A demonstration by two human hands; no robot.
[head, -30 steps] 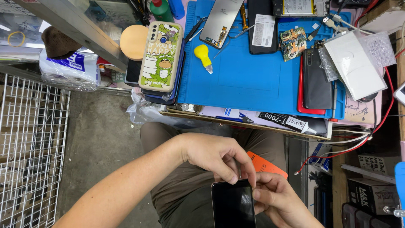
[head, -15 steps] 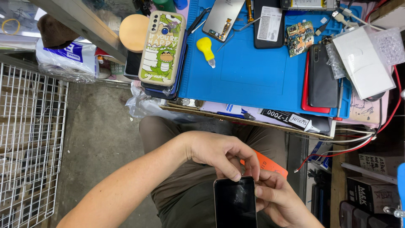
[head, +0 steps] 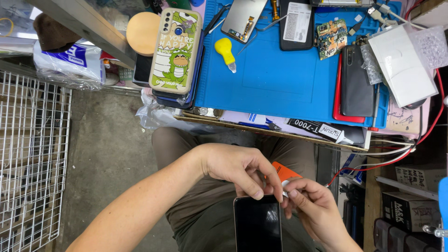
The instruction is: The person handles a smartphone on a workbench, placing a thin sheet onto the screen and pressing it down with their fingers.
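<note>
Head camera looks straight down (near) at lap

We're at a phone repair bench: blue work mat (head: 280, 79) up top, circuit board (head: 332, 38), loose phones (head: 356, 81), yellow tool (head: 226, 52).

Brightness: bright, even light from above over the whole scene.
Shadows: soft and faint under the hands (head: 261, 186) and below the table (head: 280, 130) edge.
Glare: pale reflection on the dark phone screen (head: 257, 224).
Sharpness: crisp throughout, no motion blur.
Distortion: wide-angle bending at the edges, seen in the wire rack (head: 28, 158).
</note>
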